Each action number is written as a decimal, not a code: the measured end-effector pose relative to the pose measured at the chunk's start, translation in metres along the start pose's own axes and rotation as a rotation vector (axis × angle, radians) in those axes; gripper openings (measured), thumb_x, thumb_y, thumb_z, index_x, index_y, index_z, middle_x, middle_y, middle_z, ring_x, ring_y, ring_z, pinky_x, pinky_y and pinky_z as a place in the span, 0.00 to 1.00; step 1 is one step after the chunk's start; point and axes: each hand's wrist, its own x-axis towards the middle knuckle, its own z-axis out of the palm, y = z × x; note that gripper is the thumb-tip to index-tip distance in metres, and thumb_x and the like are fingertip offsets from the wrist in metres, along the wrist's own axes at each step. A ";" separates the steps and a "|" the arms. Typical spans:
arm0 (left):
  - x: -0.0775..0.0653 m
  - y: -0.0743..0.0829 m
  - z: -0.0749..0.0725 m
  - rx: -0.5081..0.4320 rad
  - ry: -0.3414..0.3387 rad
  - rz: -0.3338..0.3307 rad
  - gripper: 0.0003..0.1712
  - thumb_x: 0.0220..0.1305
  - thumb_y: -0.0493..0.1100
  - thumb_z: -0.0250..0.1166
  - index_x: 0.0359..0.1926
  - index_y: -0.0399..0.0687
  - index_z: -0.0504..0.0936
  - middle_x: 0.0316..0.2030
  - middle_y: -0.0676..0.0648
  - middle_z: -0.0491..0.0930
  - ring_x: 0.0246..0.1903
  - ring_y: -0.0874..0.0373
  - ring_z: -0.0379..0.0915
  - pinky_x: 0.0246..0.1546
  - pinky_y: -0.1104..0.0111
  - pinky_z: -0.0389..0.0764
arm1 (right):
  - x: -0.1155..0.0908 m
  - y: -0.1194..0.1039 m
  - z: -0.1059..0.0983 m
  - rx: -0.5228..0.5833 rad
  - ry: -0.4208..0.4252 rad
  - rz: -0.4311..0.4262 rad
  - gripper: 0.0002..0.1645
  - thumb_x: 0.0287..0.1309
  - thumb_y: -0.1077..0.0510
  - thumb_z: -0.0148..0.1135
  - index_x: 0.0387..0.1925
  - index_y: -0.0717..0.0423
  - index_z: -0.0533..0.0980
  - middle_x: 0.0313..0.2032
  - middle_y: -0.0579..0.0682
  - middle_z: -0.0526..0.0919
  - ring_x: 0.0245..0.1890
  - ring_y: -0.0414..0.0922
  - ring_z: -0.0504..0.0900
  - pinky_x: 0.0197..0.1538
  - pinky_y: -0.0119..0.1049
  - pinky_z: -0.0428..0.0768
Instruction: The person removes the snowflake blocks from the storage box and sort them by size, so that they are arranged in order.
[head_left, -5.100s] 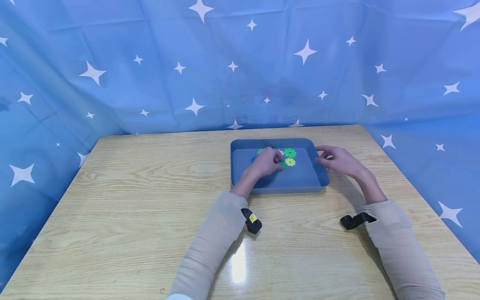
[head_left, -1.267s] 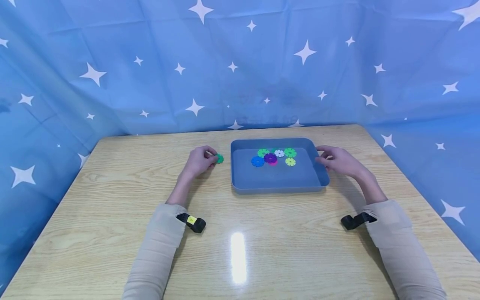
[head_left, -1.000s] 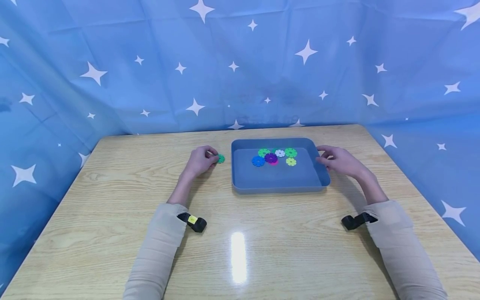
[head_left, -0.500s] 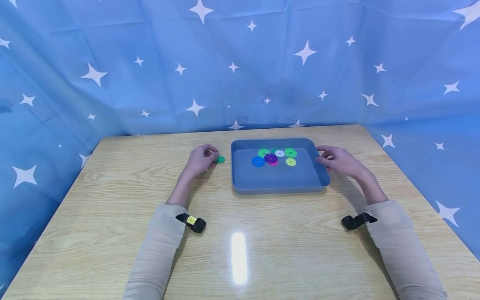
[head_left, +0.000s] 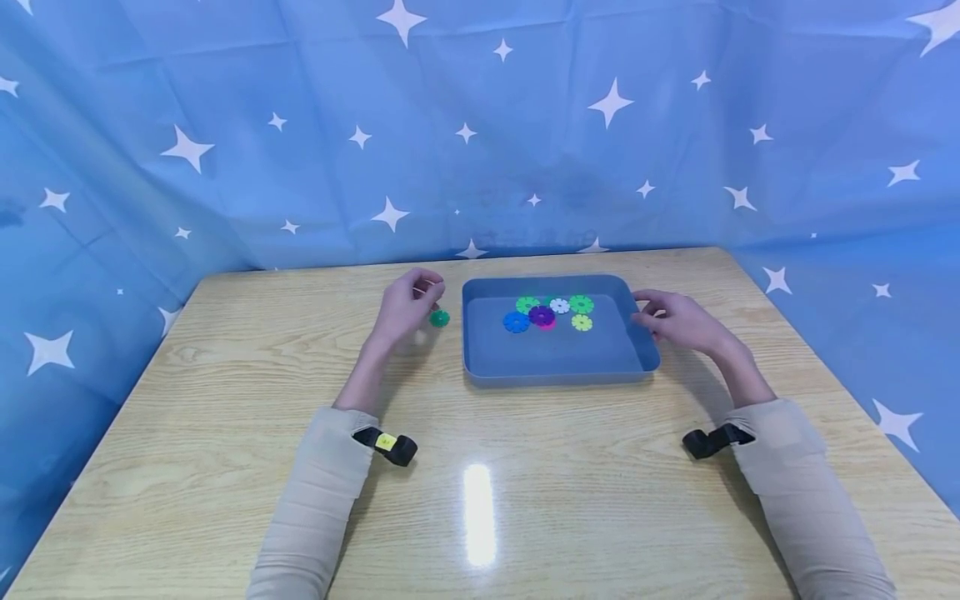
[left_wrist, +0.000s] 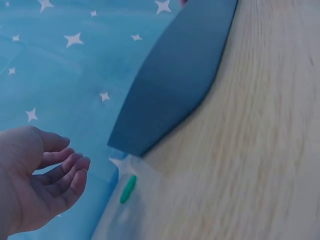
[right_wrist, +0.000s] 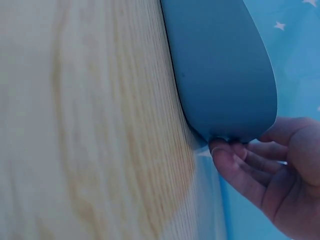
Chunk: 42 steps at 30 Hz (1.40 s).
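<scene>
In the head view, my left hand (head_left: 407,307) hovers above the table with loosely curled fingers and nothing in them. A small green notched plastic disc (head_left: 439,318) lies on the table just below its fingertips; in the left wrist view the green disc (left_wrist: 128,189) shows edge-on, apart from the hand (left_wrist: 47,177). My right hand (head_left: 675,322) holds the right end of a shallow blue-grey tray (head_left: 555,358). In the right wrist view, the thumb and fingers (right_wrist: 235,165) are bent against the tray's end wall (right_wrist: 225,75), near its rim.
Several flat notched discs lie in the tray: blue (head_left: 516,322), purple (head_left: 542,316) overlapping a pink one, white (head_left: 559,307), yellow (head_left: 582,322) and greens (head_left: 581,304). The wooden table (head_left: 315,350) ends at a starry blue cloth (head_left: 315,133) behind.
My left hand carried the green disc out of the tray to the table on the left, then let it go and lifted slightly away. The right hand stays at the tray.
</scene>
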 end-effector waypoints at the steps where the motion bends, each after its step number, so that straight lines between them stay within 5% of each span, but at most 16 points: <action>1: 0.000 0.003 0.001 -0.004 -0.001 0.012 0.14 0.74 0.42 0.60 0.53 0.36 0.79 0.40 0.40 0.79 0.39 0.41 0.82 0.39 0.64 0.80 | 0.000 0.000 0.000 0.000 0.001 0.000 0.34 0.76 0.55 0.54 0.72 0.71 0.59 0.46 0.64 0.79 0.31 0.48 0.80 0.36 0.44 0.80; 8: -0.002 0.023 0.009 -0.004 -0.005 0.105 0.15 0.74 0.41 0.60 0.53 0.33 0.80 0.39 0.40 0.80 0.39 0.43 0.81 0.41 0.62 0.81 | 0.001 0.001 0.000 0.004 -0.001 0.009 0.34 0.76 0.55 0.54 0.72 0.71 0.58 0.46 0.64 0.78 0.30 0.47 0.79 0.36 0.44 0.79; 19: -0.006 0.045 0.037 0.033 -0.072 0.161 0.12 0.74 0.40 0.61 0.52 0.37 0.80 0.40 0.43 0.80 0.40 0.52 0.77 0.45 0.64 0.80 | 0.000 0.002 0.001 -0.006 0.006 0.003 0.34 0.76 0.55 0.54 0.72 0.71 0.59 0.46 0.65 0.79 0.31 0.47 0.80 0.37 0.45 0.80; 42: -0.002 0.050 0.096 0.091 -0.235 0.178 0.15 0.71 0.36 0.64 0.55 0.33 0.79 0.41 0.43 0.81 0.42 0.51 0.79 0.45 0.67 0.79 | 0.001 0.002 0.000 -0.004 0.011 -0.008 0.33 0.75 0.57 0.54 0.71 0.72 0.60 0.43 0.64 0.80 0.31 0.48 0.80 0.35 0.44 0.81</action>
